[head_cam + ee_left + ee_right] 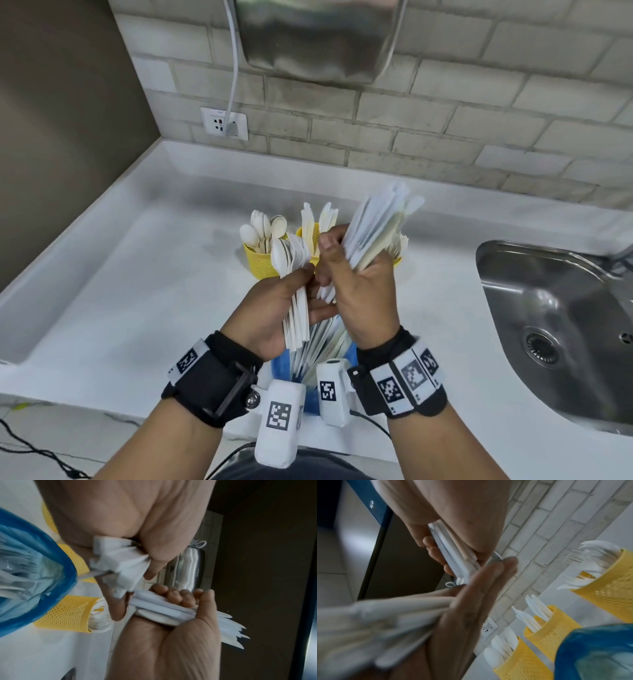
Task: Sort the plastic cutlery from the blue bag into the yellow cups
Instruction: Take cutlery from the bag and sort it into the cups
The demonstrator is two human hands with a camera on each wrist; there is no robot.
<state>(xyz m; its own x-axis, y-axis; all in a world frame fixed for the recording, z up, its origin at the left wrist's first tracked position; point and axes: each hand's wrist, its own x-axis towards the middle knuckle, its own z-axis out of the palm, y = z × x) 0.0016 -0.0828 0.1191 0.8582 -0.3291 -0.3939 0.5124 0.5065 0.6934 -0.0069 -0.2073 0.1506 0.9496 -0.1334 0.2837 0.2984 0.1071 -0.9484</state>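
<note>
White plastic spoons (291, 260) fill the left hand (274, 308), its fingers (173, 593) curled round the handles with the bowls fanned upward. The right hand (363, 294) is clenched on a thicker bundle of mixed cutlery (376, 226) that sticks up past the cups. Both hands meet just above the blue bag (284, 363), which sits on the white bench (137, 291) close to the person with more cutlery standing in it. Behind the hands are three yellow cups: the spoon cup (522, 660) on the left, the knife cup (554, 630) in the middle, the fork cup (611, 592) on the right, each already partly filled.

Slippage looks like the main risk. Both bundles are large and smooth, so loosening either grip to pass a piece across could let handles slide out and scatter over the bench or toward the sink (548, 308). A second risk is mis-sorting: the right bundle is blurred and I cannot tell which types it holds, so a stray piece may ride along into the wrong cup. Lowering a full fistful could also knock a light mesh cup over.
</note>
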